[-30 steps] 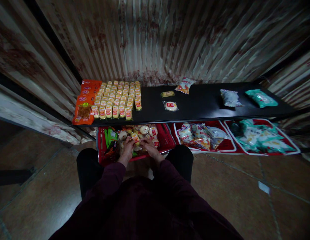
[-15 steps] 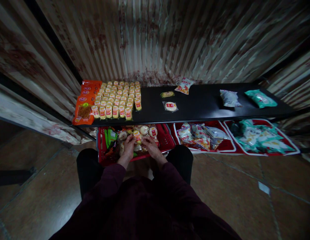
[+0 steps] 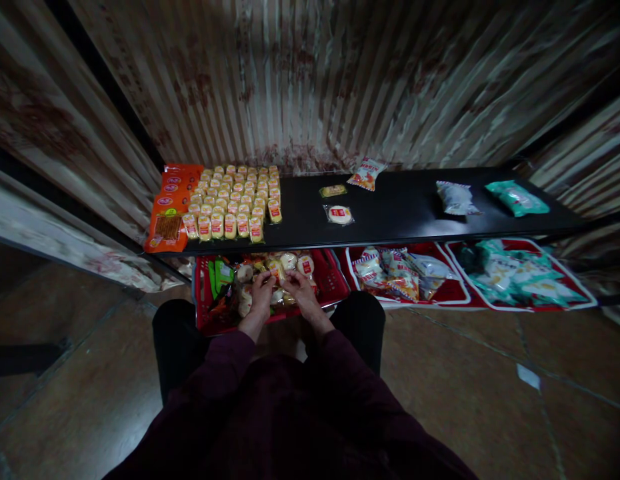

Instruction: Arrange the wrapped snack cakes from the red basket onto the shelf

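Both hands are over a red basket [image 3: 335,283] of mixed wrapped snacks between my knees. A small wrapped cake [image 3: 277,271] with a yellow wrapper is pinched between my left hand [image 3: 263,297] and my right hand [image 3: 301,292], one at each side. Round wrapped cakes [image 3: 305,265] and a green packet [image 3: 221,275] lie in the basket around it. On the black shelf above stand tight rows of the same small wrapped cakes [image 3: 230,225], beside orange packets [image 3: 167,227] at the left end.
On the shelf [image 3: 390,213] also lie a round wrapped cake [image 3: 339,214], a single yellow packet [image 3: 333,191], a red-and-white bag [image 3: 367,173], a pale bag [image 3: 456,198] and a teal bag [image 3: 517,198]. Two more red baskets of bags stand below at the right.
The small wrapped cake has been lifted slightly and tilted between my hands, with my fingers now closer in on its sides. The view has shifted a little.
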`<state>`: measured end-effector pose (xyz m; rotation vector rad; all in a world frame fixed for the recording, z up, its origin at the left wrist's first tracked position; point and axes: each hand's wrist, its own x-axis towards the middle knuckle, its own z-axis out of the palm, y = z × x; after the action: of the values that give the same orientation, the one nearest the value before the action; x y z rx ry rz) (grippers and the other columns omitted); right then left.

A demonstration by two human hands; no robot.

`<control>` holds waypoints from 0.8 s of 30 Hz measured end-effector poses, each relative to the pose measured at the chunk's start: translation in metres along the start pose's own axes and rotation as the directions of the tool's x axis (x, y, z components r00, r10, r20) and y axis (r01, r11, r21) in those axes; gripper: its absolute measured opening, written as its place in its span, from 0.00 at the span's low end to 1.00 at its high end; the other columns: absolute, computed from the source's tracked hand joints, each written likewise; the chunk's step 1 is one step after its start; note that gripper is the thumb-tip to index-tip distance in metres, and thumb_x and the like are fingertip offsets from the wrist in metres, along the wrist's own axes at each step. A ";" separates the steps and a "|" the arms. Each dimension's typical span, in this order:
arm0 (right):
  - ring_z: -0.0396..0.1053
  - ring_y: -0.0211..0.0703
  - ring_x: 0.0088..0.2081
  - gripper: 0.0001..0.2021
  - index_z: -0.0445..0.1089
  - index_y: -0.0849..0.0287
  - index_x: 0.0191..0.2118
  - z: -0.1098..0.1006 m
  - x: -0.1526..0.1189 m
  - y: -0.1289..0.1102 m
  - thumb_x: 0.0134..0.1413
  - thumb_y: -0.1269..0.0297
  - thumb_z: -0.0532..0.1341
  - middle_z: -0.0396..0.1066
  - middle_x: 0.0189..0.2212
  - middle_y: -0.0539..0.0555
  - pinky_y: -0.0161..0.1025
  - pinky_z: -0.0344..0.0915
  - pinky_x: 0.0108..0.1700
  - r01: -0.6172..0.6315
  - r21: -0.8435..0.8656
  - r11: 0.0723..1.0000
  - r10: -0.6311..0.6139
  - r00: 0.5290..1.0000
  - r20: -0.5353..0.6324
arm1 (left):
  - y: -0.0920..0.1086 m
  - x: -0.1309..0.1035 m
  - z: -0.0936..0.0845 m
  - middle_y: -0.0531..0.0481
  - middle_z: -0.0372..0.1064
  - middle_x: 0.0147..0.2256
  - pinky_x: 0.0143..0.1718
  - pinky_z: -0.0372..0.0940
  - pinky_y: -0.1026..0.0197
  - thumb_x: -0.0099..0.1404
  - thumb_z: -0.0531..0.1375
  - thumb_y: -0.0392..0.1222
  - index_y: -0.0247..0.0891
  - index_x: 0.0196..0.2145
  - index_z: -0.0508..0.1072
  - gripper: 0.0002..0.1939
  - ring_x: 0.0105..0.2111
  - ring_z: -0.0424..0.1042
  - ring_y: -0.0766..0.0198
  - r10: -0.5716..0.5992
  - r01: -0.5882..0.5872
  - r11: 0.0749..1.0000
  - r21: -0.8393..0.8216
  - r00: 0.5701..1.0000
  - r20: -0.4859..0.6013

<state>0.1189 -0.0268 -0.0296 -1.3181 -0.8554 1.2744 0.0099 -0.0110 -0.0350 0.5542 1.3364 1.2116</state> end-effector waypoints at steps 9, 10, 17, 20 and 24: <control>0.67 0.45 0.39 0.13 0.69 0.58 0.42 0.004 -0.005 -0.015 0.51 0.61 0.59 0.68 0.38 0.56 0.42 0.67 0.42 0.315 -0.620 0.718 -0.376 0.926 0.036 | 0.011 -0.011 0.010 0.43 0.72 0.45 0.46 0.62 0.60 0.46 0.67 0.42 0.37 0.38 0.75 0.19 0.44 0.70 0.59 -0.090 0.092 0.994 -0.059 0.995 0.040; 0.67 0.45 0.39 0.13 0.69 0.58 0.43 0.005 -0.006 -0.016 0.51 0.62 0.59 0.68 0.38 0.57 0.43 0.66 0.43 0.328 -0.658 0.677 -0.391 0.919 0.056 | 0.011 -0.012 0.010 0.43 0.73 0.45 0.46 0.62 0.60 0.45 0.67 0.42 0.37 0.37 0.75 0.19 0.44 0.70 0.59 -0.094 0.097 0.993 -0.061 0.995 0.042; 0.67 0.47 0.41 0.16 0.68 0.57 0.47 0.009 -0.011 -0.020 0.50 0.68 0.58 0.67 0.42 0.58 0.44 0.67 0.45 0.414 -0.676 0.610 -0.426 0.890 0.161 | 0.017 -0.014 0.010 0.48 0.73 0.34 0.39 0.61 0.63 0.43 0.67 0.45 0.37 0.30 0.74 0.15 0.36 0.70 0.64 -0.048 0.058 0.996 -0.069 0.988 0.147; 0.67 0.47 0.43 0.16 0.69 0.57 0.46 0.009 -0.012 -0.021 0.50 0.69 0.57 0.68 0.42 0.57 0.45 0.66 0.47 0.428 -0.654 0.623 -0.424 0.888 0.177 | 0.021 -0.014 0.009 0.51 0.72 0.32 0.37 0.61 0.64 0.43 0.66 0.43 0.37 0.30 0.73 0.14 0.34 0.69 0.65 -0.071 0.081 0.994 -0.073 0.989 0.132; 0.68 0.47 0.44 0.16 0.70 0.58 0.44 0.008 -0.009 -0.019 0.50 0.73 0.53 0.70 0.42 0.57 0.45 0.66 0.49 0.430 -0.622 0.655 -0.433 0.887 0.159 | 0.020 -0.015 0.008 0.51 0.72 0.35 0.38 0.62 0.63 0.44 0.64 0.41 0.39 0.33 0.72 0.15 0.37 0.70 0.64 -0.104 0.118 0.987 -0.113 0.987 0.119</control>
<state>0.1127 -0.0303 -0.0083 -1.5011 -1.5986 0.5925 0.0131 -0.0147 -0.0092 0.4499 1.1757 1.1439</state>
